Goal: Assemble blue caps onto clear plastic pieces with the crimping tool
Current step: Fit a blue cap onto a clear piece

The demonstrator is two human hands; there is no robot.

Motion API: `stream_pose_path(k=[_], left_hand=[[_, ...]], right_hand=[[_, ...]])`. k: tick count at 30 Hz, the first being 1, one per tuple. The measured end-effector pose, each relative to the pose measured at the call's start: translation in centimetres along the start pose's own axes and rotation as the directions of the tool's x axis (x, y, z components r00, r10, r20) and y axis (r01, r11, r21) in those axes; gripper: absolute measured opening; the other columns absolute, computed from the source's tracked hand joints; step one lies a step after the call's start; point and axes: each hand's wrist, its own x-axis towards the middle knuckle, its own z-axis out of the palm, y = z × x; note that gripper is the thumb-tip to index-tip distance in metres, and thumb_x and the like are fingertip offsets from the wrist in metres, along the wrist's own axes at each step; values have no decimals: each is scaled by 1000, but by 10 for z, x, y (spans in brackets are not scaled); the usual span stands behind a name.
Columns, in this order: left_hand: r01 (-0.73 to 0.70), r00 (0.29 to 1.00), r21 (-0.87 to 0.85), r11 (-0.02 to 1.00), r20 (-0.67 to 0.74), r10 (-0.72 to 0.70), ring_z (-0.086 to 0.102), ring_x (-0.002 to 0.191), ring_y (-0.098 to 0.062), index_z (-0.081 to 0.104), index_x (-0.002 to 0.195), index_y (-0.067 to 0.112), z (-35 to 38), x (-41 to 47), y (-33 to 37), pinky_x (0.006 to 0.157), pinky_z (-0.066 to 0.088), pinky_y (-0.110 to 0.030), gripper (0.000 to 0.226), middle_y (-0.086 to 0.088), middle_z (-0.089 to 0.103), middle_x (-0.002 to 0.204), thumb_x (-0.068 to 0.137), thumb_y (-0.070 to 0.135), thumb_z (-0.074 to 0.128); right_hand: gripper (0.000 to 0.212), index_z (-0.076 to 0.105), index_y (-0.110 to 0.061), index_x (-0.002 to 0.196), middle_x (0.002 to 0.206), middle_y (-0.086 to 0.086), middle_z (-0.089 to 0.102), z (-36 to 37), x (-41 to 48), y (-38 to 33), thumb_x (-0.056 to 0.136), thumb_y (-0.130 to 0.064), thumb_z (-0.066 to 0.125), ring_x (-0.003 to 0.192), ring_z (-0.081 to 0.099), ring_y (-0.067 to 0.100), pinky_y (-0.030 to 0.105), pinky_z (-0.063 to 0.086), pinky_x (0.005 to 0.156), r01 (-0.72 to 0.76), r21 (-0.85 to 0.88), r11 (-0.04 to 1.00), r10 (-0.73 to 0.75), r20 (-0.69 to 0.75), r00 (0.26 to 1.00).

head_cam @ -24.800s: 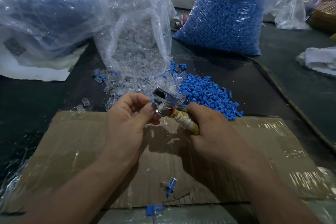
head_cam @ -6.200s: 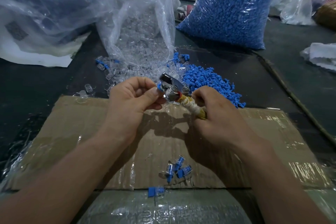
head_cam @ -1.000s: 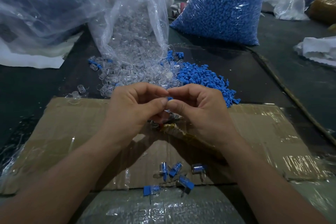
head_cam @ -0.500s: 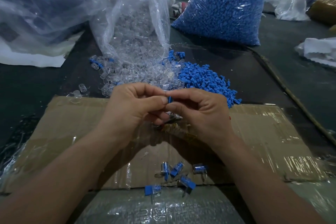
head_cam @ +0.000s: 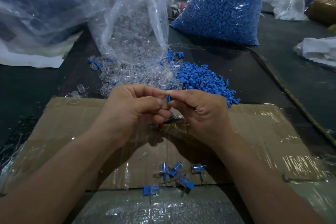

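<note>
My left hand (head_cam: 132, 112) and my right hand (head_cam: 201, 112) meet fingertip to fingertip above the cardboard sheet (head_cam: 72, 129). Between them a small blue cap (head_cam: 168, 99) is pinched; the clear piece it may join is hidden by my fingers. The crimping tool (head_cam: 171, 122), metal with a yellowish wrapped handle, lies under my hands, mostly hidden. Loose clear pieces (head_cam: 134, 76) and a heap of blue caps (head_cam: 201, 82) lie just beyond. Several finished capped pieces (head_cam: 174, 171) lie near the cardboard's front edge.
A clear bag spilling clear pieces (head_cam: 131, 23) stands behind the heap, a bag full of blue caps (head_cam: 221, 5) at back right, a big plastic bag (head_cam: 41, 5) at back left. White cloth (head_cam: 318, 49) lies far right on the dark table (head_cam: 291, 78).
Over the last second the hands have stayed together; the blue cap now shows more between the fingertips. Compared with six seconds ago, the tool is down on the cardboard and more finished pieces lie there.
</note>
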Motion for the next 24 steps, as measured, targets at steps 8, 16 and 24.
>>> stream_pose_path(k=[8, 16, 24], left_hand=[[-4, 1000, 6, 1000, -25, 4, 63, 48, -20, 63, 73, -3, 1, -1, -1, 43, 48, -18, 22, -17, 65, 58, 53, 5, 66], [8, 999, 43, 999, -40, -6, 64, 48, -19, 63, 71, -2, 0, -3, 0, 42, 49, -18, 19, -16, 66, 58, 54, 5, 65], [29, 999, 53, 998, -19, -28, 63, 48, -18, 72, 60, 9, -1, -2, 1, 43, 49, -18, 9, -16, 66, 58, 53, 6, 67]], right_hand=[[25, 68, 2, 99, 90, 10, 71, 2, 1, 0, 78, -10, 68, 83, 65, 12, 22, 53, 74, 38, -43, 998, -37, 7, 999], [22, 67, 3, 100, 88, 11, 71, 3, -2, 3, 80, -5, 64, 79, 68, 15, 27, 55, 72, 79, -32, 996, -79, 1, 997], [22, 69, 1, 96, 86, 9, 72, 2, -1, 3, 80, -12, 61, 76, 68, 13, 27, 55, 68, 68, 5, 998, -68, -6, 998]])
